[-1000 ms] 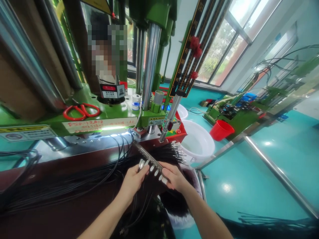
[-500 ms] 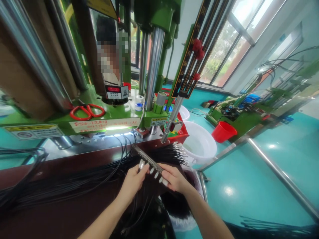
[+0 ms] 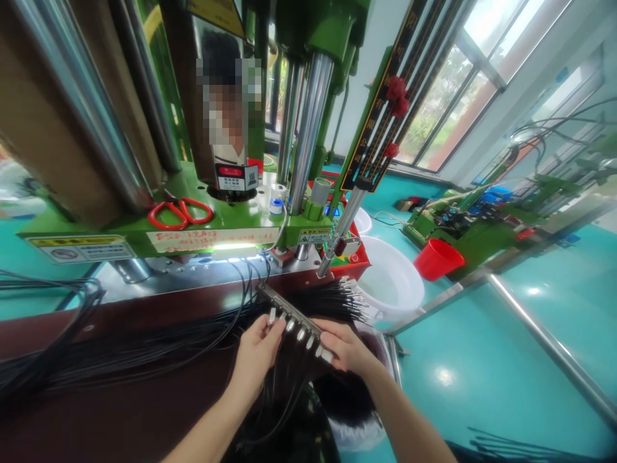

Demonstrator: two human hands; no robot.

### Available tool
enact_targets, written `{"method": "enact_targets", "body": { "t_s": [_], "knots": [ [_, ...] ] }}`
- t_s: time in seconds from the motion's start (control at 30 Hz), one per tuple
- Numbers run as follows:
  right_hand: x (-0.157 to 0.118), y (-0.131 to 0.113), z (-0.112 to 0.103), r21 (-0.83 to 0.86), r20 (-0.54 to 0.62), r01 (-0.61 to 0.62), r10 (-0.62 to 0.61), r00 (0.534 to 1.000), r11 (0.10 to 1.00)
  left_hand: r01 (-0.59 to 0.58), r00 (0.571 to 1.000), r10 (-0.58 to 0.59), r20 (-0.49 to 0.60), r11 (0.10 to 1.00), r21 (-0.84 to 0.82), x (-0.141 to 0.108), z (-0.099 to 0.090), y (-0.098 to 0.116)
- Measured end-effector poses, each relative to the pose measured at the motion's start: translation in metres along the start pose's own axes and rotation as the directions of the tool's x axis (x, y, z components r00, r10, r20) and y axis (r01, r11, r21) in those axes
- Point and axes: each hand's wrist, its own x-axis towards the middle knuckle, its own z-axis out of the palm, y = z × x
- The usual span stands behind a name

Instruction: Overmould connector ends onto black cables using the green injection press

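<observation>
Bright windows [image 3: 446, 106] and a pale wall [image 3: 544, 83] rise above a glossy teal floor [image 3: 482, 341].

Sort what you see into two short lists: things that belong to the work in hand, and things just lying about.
Work in hand:
- metal bar, held by left hand and right hand
- black cables, probably

Lying about, seemingly:
- red-handled scissors
- red bucket

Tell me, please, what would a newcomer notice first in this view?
Probably the red-handled scissors, lying on the green machine left of centre. Next, at lower centre, the left hand and right hand hold a slim metal bar with shiny pieces along its near side. To the right, the red bucket stands out against the turquoise floor.
</observation>
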Motion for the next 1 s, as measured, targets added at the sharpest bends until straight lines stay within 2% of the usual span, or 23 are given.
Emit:
{"method": "enact_targets", "body": {
  "t_s": [0.27, 0.47, 0.7, 0.87, 1.0],
  "knots": [
    [0.0, 0.001, -0.007, -0.081, 0.069, 0.022, -0.017, 0.997, 0.996, 0.09, 0.996, -0.092, -0.021, 0.994, -0.053, -0.003, 0.002, 0.007],
    [0.0, -0.003, -0.004, -0.165, 0.056, -0.004, 0.014, 0.998, 0.986, 0.074, 0.997, -0.074, -0.001, 0.994, -0.076, -0.003, -0.001, 0.007],
    [-0.008, 0.002, -0.008, -0.363, 0.073, 0.073, -0.05, 0.996, 0.929, 0.06, 0.996, -0.057, 0.062, 0.997, -0.041, 0.002, -0.004, -0.001],
    [-0.009, 0.003, -0.008, -0.236, 0.033, 0.067, -0.061, 0.998, 0.969, 0.009, 0.992, -0.018, 0.123, 0.997, 0.076, 0.001, -0.004, 0.002],
    [-0.008, 0.0, -0.01, -0.141, 0.08, 0.054, -0.043, 0.996, 0.989, -0.053, 0.983, 0.017, 0.183, 0.98, 0.193, -0.003, -0.007, 0.005]
  ]
}}
